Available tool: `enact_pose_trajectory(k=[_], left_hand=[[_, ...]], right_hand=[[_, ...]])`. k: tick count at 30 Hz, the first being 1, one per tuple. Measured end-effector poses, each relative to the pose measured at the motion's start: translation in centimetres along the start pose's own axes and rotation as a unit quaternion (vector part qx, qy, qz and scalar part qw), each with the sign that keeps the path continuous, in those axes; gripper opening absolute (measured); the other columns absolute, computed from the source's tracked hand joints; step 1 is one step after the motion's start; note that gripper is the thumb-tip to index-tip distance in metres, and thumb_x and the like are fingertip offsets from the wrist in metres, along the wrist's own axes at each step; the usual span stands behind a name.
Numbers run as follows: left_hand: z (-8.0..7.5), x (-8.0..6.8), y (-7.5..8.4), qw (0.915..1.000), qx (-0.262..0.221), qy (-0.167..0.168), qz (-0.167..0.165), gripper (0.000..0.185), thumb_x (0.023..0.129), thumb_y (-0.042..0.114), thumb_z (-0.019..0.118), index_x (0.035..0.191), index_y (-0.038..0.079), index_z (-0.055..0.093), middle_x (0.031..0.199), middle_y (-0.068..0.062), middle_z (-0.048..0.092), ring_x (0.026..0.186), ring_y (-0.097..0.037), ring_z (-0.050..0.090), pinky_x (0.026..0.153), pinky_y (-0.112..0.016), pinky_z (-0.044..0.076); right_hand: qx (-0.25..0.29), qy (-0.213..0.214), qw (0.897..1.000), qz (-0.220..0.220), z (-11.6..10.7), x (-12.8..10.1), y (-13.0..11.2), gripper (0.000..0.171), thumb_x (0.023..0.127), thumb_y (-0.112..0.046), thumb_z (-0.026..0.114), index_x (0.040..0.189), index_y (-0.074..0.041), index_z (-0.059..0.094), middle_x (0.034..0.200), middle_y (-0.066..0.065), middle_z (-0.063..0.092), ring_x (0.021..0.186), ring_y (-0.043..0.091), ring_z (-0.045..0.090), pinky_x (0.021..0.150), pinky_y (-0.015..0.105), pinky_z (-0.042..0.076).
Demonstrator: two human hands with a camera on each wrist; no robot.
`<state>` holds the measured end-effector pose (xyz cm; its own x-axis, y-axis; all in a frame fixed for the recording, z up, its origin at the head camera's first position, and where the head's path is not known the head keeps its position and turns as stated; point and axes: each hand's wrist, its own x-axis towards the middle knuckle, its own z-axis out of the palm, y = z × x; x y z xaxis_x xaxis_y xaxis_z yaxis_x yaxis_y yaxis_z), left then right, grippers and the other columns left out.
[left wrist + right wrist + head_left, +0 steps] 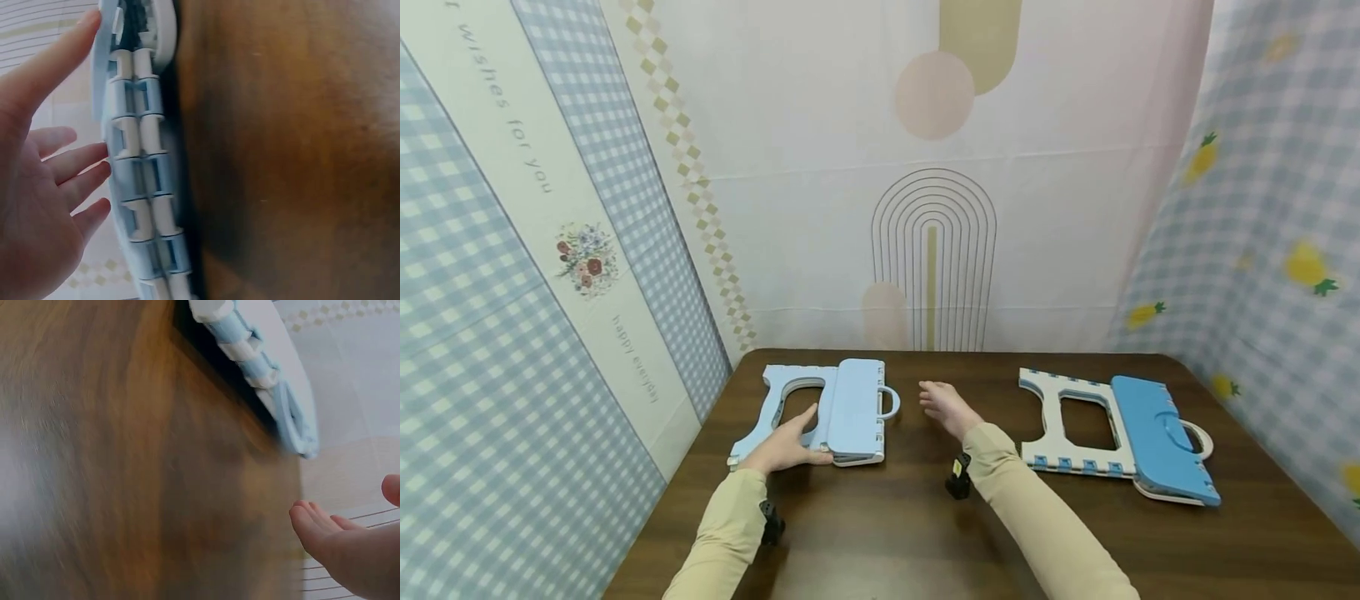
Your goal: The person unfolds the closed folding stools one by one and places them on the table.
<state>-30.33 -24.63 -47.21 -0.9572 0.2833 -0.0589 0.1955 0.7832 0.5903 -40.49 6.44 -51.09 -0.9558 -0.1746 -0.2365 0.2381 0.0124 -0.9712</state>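
Lying under left fingers (799, 422): light-blue stool (852, 408)

in wrist views, pale blue stool (853, 404) cropped, left hand (37, 194) cropped, right hand (347, 550) cropped

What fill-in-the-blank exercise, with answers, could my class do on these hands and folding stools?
1. The hand at the pale blue stool is the person's ____ one.
2. On the deeper blue stool, the curved handle is coloured ____.
3. In the head view, the right hand appears ____ one stool and the other.

Missing words: left; white; between.
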Motion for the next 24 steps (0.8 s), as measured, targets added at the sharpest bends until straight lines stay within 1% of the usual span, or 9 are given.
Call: enact_pose_trajectory(k=[2,4,5,6,8,10,14,18,24], left_hand=[[0.4,-0.1,-0.1,0.9999,-0.008,-0.003,-0.013,0.104,0.076,0.039,0.082,0.155,0.008,0.021,0.156,-0.020,0.033,0.141,-0.041,0.036,0.109,-0.058,0.037],[0.7,-0.2,0.0,0.9997,-0.011,0.000,-0.021,0.099,0.076,0.035,0.082,0.153,0.007,0.027,0.154,-0.020,0.036,0.139,-0.040,0.038,0.108,-0.057,0.038],[0.8,-0.3,0.0,0.9997,-0.010,0.005,-0.023,0.095,0.077,0.034,0.082,0.152,0.007,0.030,0.153,-0.020,0.038,0.139,-0.040,0.039,0.108,-0.057,0.038],[0.8,-0.3,0.0,0.9996,-0.010,0.009,-0.024,0.091,0.077,0.032,0.082,0.151,0.006,0.034,0.152,-0.020,0.040,0.138,-0.040,0.040,0.108,-0.056,0.038],[0.8,-0.3,0.0,0.9995,-0.008,0.017,-0.025,0.084,0.078,0.028,0.081,0.147,0.005,0.040,0.149,-0.021,0.044,0.137,-0.040,0.042,0.108,-0.056,0.039],[0.9,-0.3,-0.2,0.9992,-0.006,0.027,-0.028,0.077,0.079,0.025,0.080,0.144,0.004,0.045,0.146,-0.022,0.047,0.135,-0.040,0.044,0.108,-0.055,0.040],[1.2,-0.4,-0.4,0.9986,0.013,0.041,-0.030,0.067,0.080,0.018,0.079,0.139,0.003,0.051,0.141,-0.023,0.052,0.132,-0.041,0.047,0.106,-0.054,0.042],[1.6,-0.3,-0.5,0.9971,0.036,0.060,-0.031,0.062,0.079,0.013,0.079,0.136,0.002,0.055,0.137,-0.022,0.056,0.128,-0.041,0.051,0.104,-0.053,0.044],[1.9,-0.2,-0.6,0.9942,0.060,0.084,-0.029,0.057,0.078,0.008,0.079,0.131,0.000,0.059,0.131,-0.021,0.061,0.123,-0.041,0.055,0.101,-0.052,0.046]], right_hand=[[0.026,-0.009,1.000,0.009,-0.4,1.7,1.7,0.069,0.097,-0.035,0.054,0.146,0.008,0.030,0.141,0.033,0.043,0.128,0.037,0.050,0.107,0.041,0.045],[0.049,-0.009,0.999,0.023,-0.1,2.1,2.3,0.069,0.096,-0.036,0.056,0.145,0.008,0.033,0.140,0.033,0.044,0.128,0.036,0.051,0.106,0.039,0.046],[0.058,-0.006,0.998,0.031,0.5,1.5,1.8,0.064,0.099,-0.030,0.050,0.146,0.009,0.031,0.144,0.036,0.038,0.134,0.042,0.044,0.112,0.044,0.041],[0.064,-0.002,0.997,0.039,1.8,-1.4,-0.2,0.062,0.100,-0.026,0.046,0.145,0.012,0.029,0.145,0.039,0.035,0.137,0.044,0.040,0.115,0.045,0.037],[0.090,-0.006,0.995,0.049,2.3,-2.0,-0.6,0.062,0.101,-0.024,0.044,0.145,0.015,0.026,0.145,0.040,0.033,0.137,0.046,0.039,0.116,0.045,0.035],[0.118,0.005,0.991,0.067,3.4,-3.3,-1.8,0.059,0.103,-0.019,0.037,0.145,0.019,0.019,0.149,0.040,0.027,0.141,0.048,0.030,0.119,0.048,0.028],[0.173,-0.009,0.981,0.081,4.2,-4.2,-2.2,0.055,0.104,-0.015,0.034,0.144,0.021,0.020,0.150,0.039,0.025,0.142,0.047,0.028,0.119,0.048,0.028],[0.194,-0.003,0.978,0.081,4.6,-3.8,-2.0,0.051,0.103,-0.013,0.035,0.142,0.020,0.027,0.146,0.038,0.032,0.140,0.046,0.033,0.117,0.047,0.033],[0.186,0.024,0.979,0.082,5.0,-3.8,-2.0,0.047,0.102,-0.012,0.039,0.136,0.020,0.035,0.136,0.035,0.044,0.130,0.044,0.047,0.112,0.049,0.039]])
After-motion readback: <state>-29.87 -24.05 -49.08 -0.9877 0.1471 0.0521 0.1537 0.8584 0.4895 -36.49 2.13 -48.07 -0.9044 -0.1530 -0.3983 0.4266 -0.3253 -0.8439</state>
